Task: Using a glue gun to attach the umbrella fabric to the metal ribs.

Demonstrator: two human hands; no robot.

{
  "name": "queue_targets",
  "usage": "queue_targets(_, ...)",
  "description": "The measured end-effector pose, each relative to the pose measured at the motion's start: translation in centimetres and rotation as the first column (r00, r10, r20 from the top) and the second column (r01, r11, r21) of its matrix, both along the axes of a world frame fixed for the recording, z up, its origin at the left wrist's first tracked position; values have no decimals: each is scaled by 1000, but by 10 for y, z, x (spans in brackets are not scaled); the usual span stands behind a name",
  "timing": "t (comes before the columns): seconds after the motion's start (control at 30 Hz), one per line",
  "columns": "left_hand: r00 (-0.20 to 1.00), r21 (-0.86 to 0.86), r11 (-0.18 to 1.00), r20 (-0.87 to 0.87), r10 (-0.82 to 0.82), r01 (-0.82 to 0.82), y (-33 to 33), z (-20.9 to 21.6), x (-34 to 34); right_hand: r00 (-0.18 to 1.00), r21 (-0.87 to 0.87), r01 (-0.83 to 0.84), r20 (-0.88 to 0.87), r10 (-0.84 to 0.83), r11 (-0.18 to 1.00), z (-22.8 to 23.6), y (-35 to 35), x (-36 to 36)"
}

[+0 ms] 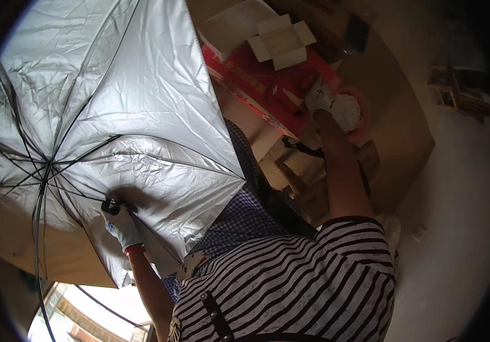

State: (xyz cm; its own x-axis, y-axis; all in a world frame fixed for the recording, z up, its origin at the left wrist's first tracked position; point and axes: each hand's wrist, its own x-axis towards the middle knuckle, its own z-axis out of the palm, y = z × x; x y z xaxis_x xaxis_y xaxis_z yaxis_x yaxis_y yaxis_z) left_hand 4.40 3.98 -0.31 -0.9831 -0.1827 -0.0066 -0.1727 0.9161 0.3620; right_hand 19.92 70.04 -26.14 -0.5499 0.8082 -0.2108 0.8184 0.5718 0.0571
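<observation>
An open umbrella (159,74) with a silvery lining and thin black ribs fills the left side, its underside facing me. My left hand (124,229), in a white glove with a red cuff, is closed on a small black part of the umbrella; the fingers partly hide which part. Farther off to the right, my right hand (319,98), also gloved in white, reaches over a red printed box (256,85). Its fingers are too dim to make out. Right beside that hand sits a pinkish-red round tub (366,114) with crumpled white material (346,110) in it.
A small open carton (282,43) with spread flaps and a larger white box (236,25) rest near the red box. They stand on a brown tabletop (398,108). A dark flat object (357,32) lies at the far side. Blue checked cloth (239,214) hangs below the umbrella's edge.
</observation>
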Motion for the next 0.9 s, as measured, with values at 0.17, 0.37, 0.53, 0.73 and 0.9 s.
queue_targets(0.17,998,26,999,-51,-27,28,-4,-8,-2,993,-58,100,-57,-103,993,18,-6,-12)
queue_targets(0.37,994,196,980,-106,2,19,-1,-16,1,840,511,-522,169,516,683,54,-44,9)
queue_targets(0.53,993,-115,990,-104,63,-75,3,-9,2,489,29,-834,501,714,551,-18,-70,5)
queue_targets(0.73,983,-76,981,26,180,-178,11,0,-2,607,174,-795,256,752,581,-103,-59,-5)
queue_targets(0.9,996,-57,995,-42,81,-83,8,-3,3,549,212,-806,-84,831,553,-74,-44,-24)
